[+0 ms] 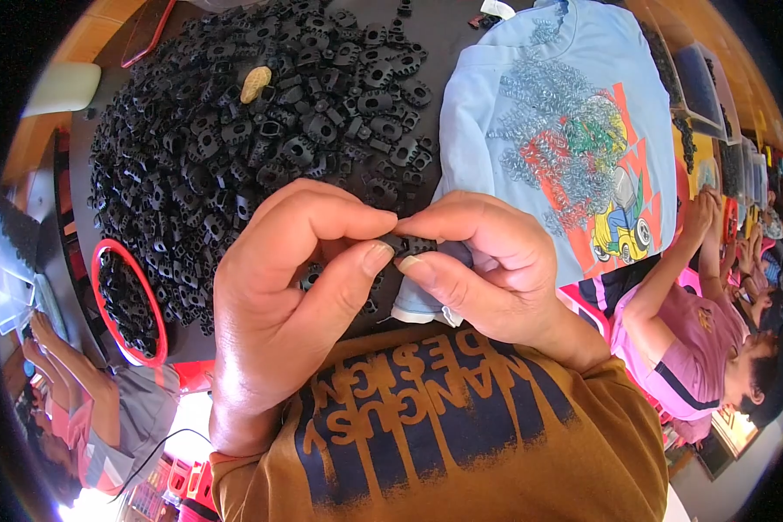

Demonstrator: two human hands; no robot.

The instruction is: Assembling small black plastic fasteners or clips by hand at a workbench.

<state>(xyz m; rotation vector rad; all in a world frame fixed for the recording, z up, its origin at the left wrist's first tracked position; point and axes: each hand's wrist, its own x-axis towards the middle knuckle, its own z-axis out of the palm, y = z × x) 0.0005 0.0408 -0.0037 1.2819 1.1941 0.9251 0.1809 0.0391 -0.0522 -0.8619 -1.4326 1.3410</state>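
Note:
Between my fingertips is a small black plastic claw-clip piece (419, 244), mostly covered by the fingers. My left hand (274, 261) pinches its left end between thumb and index finger. The right hand (500, 252) pinches the other end the same way, so the two thumbs nearly meet. Just beyond and to the left spreads a large heap of similar black clip pieces (235, 130). Many small metal coil springs (544, 113) lie loose on a light blue printed shirt (470, 109), spread out to the right of the heap.
A peanut (255, 84) rests on the heap. At the left table edge stands a red-rimmed container (159, 317) of black pieces. Clear plastic bins (700, 87) line the far right. A person in a pink shirt (679, 348) sits at right; another person's arms (61, 365) show at left.

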